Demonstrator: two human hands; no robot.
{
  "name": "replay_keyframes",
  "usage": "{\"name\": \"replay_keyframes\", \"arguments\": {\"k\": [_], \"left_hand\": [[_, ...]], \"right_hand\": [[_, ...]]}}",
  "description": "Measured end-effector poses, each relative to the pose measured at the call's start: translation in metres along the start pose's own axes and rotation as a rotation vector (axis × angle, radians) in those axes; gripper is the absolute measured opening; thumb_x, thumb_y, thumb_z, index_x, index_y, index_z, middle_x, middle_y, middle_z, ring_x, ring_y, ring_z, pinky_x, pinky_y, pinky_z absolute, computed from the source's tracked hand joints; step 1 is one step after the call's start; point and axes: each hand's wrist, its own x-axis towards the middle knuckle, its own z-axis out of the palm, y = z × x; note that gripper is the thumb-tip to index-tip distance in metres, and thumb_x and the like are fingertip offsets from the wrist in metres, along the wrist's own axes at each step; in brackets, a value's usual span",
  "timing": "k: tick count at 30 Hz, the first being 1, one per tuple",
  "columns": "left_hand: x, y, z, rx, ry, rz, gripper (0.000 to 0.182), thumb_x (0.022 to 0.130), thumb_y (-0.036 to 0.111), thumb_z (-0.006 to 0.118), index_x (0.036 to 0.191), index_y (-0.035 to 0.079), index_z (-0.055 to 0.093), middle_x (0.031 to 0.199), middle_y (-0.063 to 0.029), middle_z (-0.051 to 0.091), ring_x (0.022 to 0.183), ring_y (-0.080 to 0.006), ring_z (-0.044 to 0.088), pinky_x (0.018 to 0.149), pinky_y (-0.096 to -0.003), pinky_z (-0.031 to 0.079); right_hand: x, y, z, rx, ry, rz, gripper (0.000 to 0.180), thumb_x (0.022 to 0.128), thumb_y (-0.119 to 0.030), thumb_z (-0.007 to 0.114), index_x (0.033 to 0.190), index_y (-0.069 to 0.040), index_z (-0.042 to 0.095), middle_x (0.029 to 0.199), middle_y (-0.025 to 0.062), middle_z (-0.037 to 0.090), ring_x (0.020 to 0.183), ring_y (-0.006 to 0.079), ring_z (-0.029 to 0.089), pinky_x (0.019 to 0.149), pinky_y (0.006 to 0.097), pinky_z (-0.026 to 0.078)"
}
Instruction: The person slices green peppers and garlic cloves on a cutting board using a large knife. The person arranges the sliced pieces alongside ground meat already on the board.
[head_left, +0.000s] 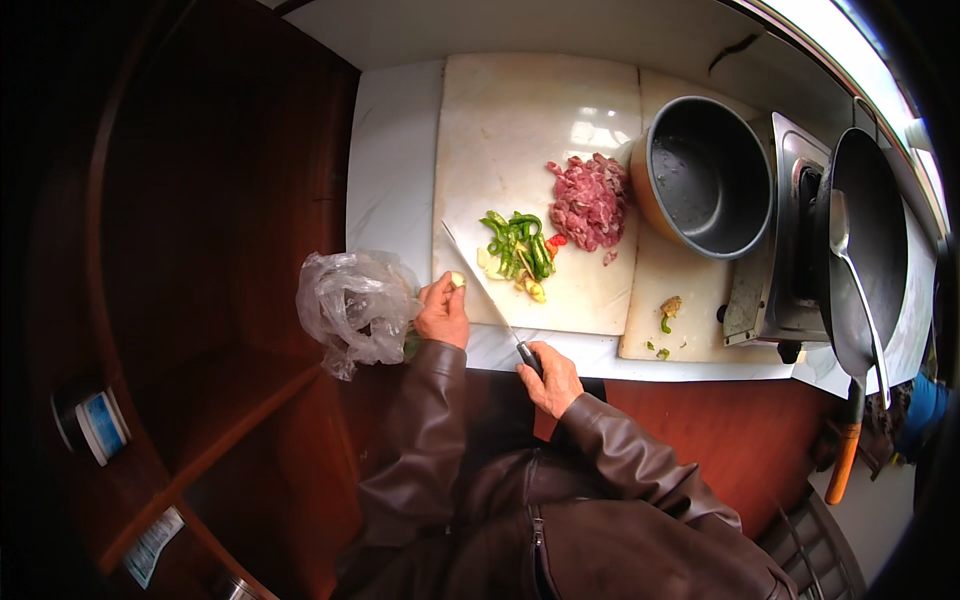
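My left hand (444, 319) pinches a pale peeled garlic clove (457, 280) between thumb and fingers, at the left front edge of the white stone slab (510, 135). In my right hand (555, 379) is the black handle of a kitchen knife (484, 289); its blade slants up and left across the slab, seen nearly edge-on. Beyond the blade lie cut green peppers (517, 244), red pepper pieces (555, 244), more pale cloves (489, 262) and yellowish pieces that look like ginger (534, 289). A heap of sliced raw meat (591, 201) rests farther back on the right.
A crumpled clear plastic bag (356, 300) sits left of my left hand. On the right stand a deep dark-lined pot (705, 180), a gas stove (750, 300) and a wok (877, 225) with a metal ladle (862, 285). Scraps (670, 306) lie on the second slab.
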Motion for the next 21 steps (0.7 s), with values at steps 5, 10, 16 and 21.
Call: {"name": "replay_keyframes", "arguments": {"k": [5,10,16,21], "left_hand": [[0.003,-0.011,-0.002,-0.011,-0.023,0.043,0.026,0.082,0.005,0.069,0.107,0.002,0.066,0.099,-0.0091,0.061,0.075,-0.0153,0.065,0.070,-0.0287,0.053],[0.005,-0.008,-0.001,-0.084,-0.066,-0.089,0.029,0.082,0.005,0.069,0.110,0.002,0.065,0.096,-0.0086,0.061,0.072,-0.0145,0.064,0.069,-0.0276,0.053],[0.007,0.001,-0.004,0.042,-0.150,-0.112,0.031,0.080,0.006,0.070,0.109,0.001,0.063,0.097,-0.0075,0.062,0.072,-0.0115,0.064,0.067,-0.0262,0.052],[0.005,0.007,-0.001,-0.031,-0.189,-0.143,0.032,0.078,0.005,0.072,0.108,0.001,0.060,0.096,-0.0075,0.064,0.069,-0.0084,0.062,0.067,-0.0262,0.051]], "right_hand": [[0.003,-0.003,-0.003,0.039,-0.092,0.093,0.027,0.085,-0.016,0.062,0.105,-0.001,0.052,0.084,0.0246,0.061,0.080,0.0440,0.059,0.071,0.0445,0.047],[0.004,-0.006,-0.003,0.089,-0.107,0.167,0.026,0.086,-0.016,0.061,0.104,-0.001,0.051,0.077,0.0247,0.060,0.076,0.0452,0.059,0.068,0.0450,0.046],[0.005,-0.007,-0.008,0.100,-0.100,0.173,0.025,0.086,-0.018,0.061,0.103,-0.002,0.051,0.074,0.0247,0.059,0.074,0.0456,0.058,0.066,0.0448,0.046],[0.005,-0.010,-0.018,0.075,-0.095,0.194,0.027,0.085,-0.020,0.062,0.103,-0.003,0.051,0.074,0.0245,0.060,0.074,0.0446,0.059,0.066,0.0440,0.047]]}}
